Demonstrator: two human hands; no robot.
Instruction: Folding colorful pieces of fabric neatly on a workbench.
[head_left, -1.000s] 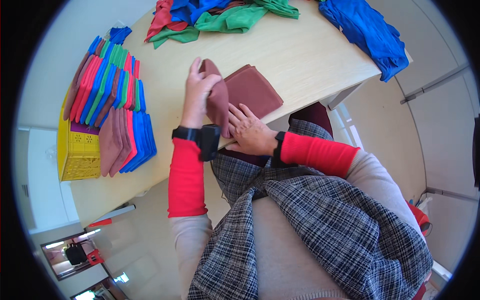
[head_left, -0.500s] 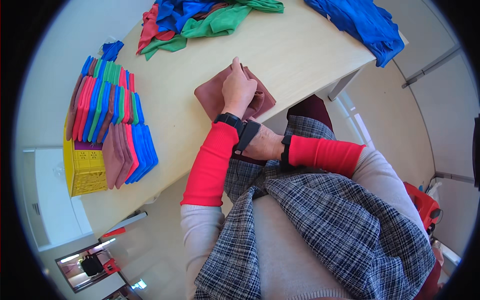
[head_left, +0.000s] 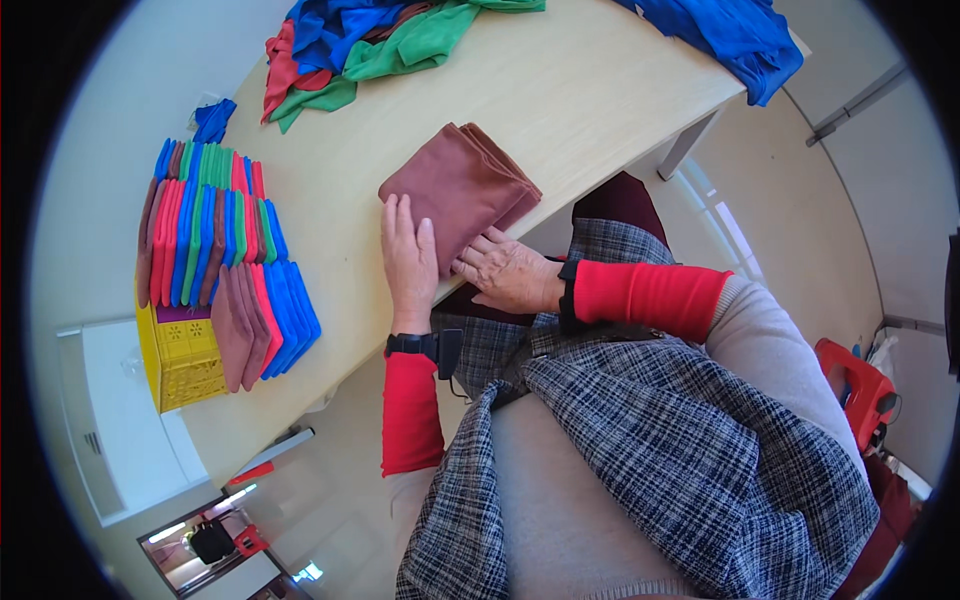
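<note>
Cloth position: the folded maroon cloth (head_left: 458, 190) lies flat on the pale wooden surface (head_left: 590, 100), near the edge closest to me, just beyond my fingertips.
Left hand: my left hand (head_left: 408, 262) rests palm down, fingers straight and close together, tips on the cloth's near-left corner. Gripping nothing.
Right hand: my right hand (head_left: 508, 275) lies at the surface edge, fingers spread a little, tips touching the cloth's near edge. Flat, holding nothing.
Change: half a second ago my left hand covered the cloth's middle and the right sat tucked behind the left wrist; now both have drawn back to the near edge and most of the cloth shows.
Cloth look: a neat rectangle, turned at an angle, several layers showing as stacked edges along its right side. Top smooth.
Surroundings: a row of folded cloths (head_left: 215, 225) in red, blue, green and maroon stands to my left over a yellow crate (head_left: 185, 360); a loose pile of cloths (head_left: 370, 40) lies at the far side.
</note>
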